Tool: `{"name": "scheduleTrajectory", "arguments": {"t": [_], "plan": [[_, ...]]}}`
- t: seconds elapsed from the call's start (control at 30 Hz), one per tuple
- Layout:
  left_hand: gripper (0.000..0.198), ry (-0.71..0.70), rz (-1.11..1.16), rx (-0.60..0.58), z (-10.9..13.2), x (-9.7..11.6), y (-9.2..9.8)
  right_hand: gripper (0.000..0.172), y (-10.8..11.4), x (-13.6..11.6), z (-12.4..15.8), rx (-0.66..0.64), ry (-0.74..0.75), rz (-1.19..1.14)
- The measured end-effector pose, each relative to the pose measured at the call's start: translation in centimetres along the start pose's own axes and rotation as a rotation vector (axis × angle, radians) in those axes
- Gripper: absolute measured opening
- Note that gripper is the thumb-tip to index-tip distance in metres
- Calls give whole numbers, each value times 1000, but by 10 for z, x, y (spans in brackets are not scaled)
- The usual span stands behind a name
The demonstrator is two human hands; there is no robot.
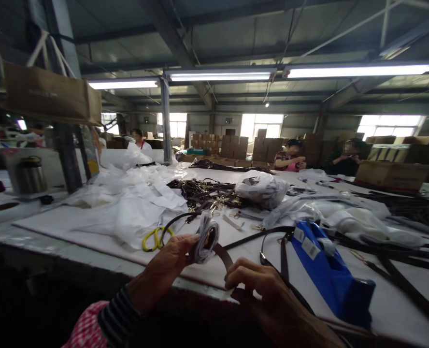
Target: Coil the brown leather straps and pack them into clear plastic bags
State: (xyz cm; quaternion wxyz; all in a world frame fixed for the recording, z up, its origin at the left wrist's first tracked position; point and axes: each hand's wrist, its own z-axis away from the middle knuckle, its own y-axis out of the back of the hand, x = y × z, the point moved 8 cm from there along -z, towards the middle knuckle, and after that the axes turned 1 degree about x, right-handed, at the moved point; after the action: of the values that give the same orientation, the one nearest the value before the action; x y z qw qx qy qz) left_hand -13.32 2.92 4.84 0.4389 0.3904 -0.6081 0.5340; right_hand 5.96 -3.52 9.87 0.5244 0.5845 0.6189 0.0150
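My left hand is closed around a coiled strap with whitish wrapping between its turns. From the coil a dark brown tail of the strap runs to my right hand, whose thumb and fingers pinch it near the table's front edge. Just left of the coil lie scissors with yellow handles. A blue tape dispenser stands to the right of my right hand, with dark straps passing beside and behind it.
Beyond my hands lie a heap of dark straps with metal clasps, a clear plastic bag and white sheets. A cardboard box sits at the far right. Several people are across the table. A brown bag hangs upper left.
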Motion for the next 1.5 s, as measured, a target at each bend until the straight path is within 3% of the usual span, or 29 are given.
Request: {"name": "scheduleTrajectory", "arguments": {"t": [0.13, 0.33, 0.6, 0.77, 0.87, 0.97, 1.1, 1.17, 1.3, 1.4, 1.5], "plan": [[37, 4, -133, -86, 9, 2, -22, 17, 5, -1, -3, 34, -69, -35], [30, -4, -230, -186, 12, 3, -45, 17, 3, -4, -8, 76, -8, -157], [32, -55, -314, -173, 5, 6, -41, 32, 4, 2, -1, 159, 84, -297], [33, -72, -352, -227, 3, 0, -47, 23, 4, 19, -6, 194, 57, -332], [33, -116, -570, -162, -4, 0, -48, 23, 4, 28, -2, 198, 59, -237], [33, -240, -905, -90, -12, -1, -57, 37, 4, 36, 10, 218, 112, 51], [13, -387, -1241, -79, -16, -25, -83, 34, 7, 63, 27, 263, 66, 281], [9, -439, -1375, -128, -16, -43, -96, 27, 8, 79, 32, 237, -4, 253], [20, -505, -1485, -302, -16, -71, -111, 23, 7, 97, 32, 133, -94, 236], [18, -545, -1514, -421, -15, -76, -112, 21, 7, 101, 23, 57, -119, 333], [15, -559, -1517, -449, -13, -71, -109, 22, 8, 104, 10, -1, -146, 404]]}}
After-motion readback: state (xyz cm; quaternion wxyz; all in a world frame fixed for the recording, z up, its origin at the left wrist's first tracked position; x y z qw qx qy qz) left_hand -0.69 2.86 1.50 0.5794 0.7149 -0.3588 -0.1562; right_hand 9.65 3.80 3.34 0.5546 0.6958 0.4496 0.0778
